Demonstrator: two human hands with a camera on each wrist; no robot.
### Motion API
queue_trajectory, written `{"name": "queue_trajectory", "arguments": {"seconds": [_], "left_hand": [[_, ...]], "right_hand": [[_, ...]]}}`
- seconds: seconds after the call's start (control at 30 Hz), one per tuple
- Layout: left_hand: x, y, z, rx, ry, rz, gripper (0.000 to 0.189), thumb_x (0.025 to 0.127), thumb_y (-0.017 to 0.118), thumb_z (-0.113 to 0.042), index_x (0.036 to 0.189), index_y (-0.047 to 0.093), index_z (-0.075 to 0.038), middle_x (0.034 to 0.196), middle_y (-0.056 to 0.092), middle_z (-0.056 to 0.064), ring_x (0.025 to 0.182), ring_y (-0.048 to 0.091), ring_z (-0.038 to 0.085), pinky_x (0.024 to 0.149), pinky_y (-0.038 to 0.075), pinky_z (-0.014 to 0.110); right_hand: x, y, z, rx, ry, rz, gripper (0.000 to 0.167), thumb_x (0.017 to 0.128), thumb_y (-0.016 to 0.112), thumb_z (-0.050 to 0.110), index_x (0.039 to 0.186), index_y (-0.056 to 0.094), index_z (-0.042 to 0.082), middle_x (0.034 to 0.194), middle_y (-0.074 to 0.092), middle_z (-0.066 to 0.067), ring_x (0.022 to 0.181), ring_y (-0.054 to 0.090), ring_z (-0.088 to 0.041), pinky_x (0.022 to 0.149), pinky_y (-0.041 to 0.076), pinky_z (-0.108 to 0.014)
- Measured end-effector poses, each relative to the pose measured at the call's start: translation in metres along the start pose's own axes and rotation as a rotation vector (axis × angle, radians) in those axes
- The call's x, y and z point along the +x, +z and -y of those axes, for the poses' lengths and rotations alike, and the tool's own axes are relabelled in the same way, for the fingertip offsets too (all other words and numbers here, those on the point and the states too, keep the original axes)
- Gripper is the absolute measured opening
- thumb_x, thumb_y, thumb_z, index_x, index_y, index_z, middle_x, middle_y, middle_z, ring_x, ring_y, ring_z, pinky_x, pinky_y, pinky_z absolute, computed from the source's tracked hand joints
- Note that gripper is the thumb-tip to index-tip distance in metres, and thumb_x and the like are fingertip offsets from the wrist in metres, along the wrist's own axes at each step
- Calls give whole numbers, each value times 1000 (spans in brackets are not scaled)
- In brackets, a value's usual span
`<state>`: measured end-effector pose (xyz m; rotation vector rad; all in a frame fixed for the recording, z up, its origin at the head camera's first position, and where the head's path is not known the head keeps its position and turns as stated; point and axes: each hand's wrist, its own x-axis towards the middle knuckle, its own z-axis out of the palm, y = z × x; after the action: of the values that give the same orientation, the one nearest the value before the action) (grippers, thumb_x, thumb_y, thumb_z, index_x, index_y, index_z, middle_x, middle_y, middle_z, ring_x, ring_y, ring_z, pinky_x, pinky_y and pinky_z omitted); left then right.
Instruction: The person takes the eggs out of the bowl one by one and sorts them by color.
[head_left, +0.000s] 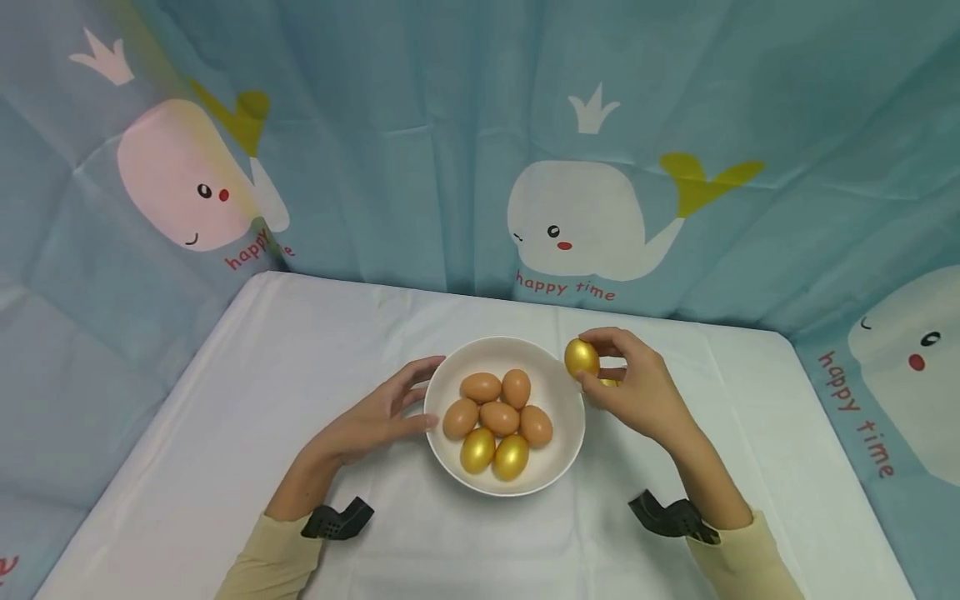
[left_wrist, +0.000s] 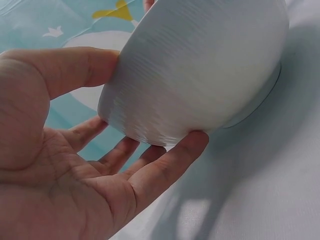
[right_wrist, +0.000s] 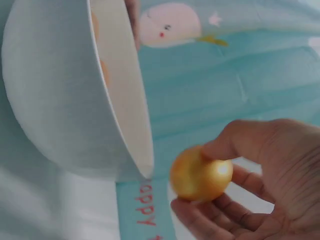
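Observation:
A white bowl stands on the table, holding several brown eggs and two golden eggs. The left hand rests on the bowl's left side. In the left wrist view, its thumb touches near the rim and its fingers spread along the outer wall of the bowl. Just beyond the bowl's right rim, the right hand pinches another golden egg between thumb and fingers. The right wrist view shows this golden egg raised beside the bowl. Something golden is mostly hidden behind the right hand.
A white cloth covers the table. Behind it hangs a blue curtain printed with whales. Dark bands, one on the left wrist and one on the right, stick out over the table.

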<state>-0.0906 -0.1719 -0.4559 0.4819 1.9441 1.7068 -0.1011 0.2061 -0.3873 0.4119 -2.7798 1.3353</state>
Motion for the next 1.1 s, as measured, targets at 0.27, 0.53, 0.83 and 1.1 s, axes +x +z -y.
{"name": "queue_trajectory", "arguments": {"seconds": [0.27, 0.53, 0.83, 1.1], "left_hand": [[-2, -2, 1, 13, -6, -9, 81, 99, 73, -19, 165, 27, -28, 173, 28, 7, 156, 38, 42, 121, 43, 58], [2, -1, 5, 23, -8, -5, 79, 100, 72, -17, 164, 28, -32, 172, 29, 0, 156, 40, 37, 120, 45, 52], [-1, -2, 3, 26, 5, -4, 80, 100, 73, -19, 165, 28, -28, 173, 28, 6, 156, 39, 42, 119, 45, 52], [2, -3, 3, 23, 9, 4, 80, 100, 73, -19, 165, 28, -29, 173, 28, 6, 155, 40, 42, 114, 49, 33]], "right_hand": [[-16, -16, -15, 1, 56, -121, 45, 96, 78, 15, 138, 63, 7, 137, 66, -11, 120, 64, -17, 89, 59, -15], [-32, -26, -33, 33, 160, -227, 46, 99, 76, 20, 142, 63, 9, 139, 66, -10, 114, 57, 10, 86, 51, -5], [-37, -30, -45, 39, 185, -289, 48, 98, 77, 18, 142, 62, 7, 139, 65, -12, 112, 58, 10, 85, 51, -4], [-39, -34, -59, 1, 248, -306, 47, 99, 75, 18, 141, 62, 4, 138, 66, -14, 110, 56, 8, 84, 49, -2]]}}
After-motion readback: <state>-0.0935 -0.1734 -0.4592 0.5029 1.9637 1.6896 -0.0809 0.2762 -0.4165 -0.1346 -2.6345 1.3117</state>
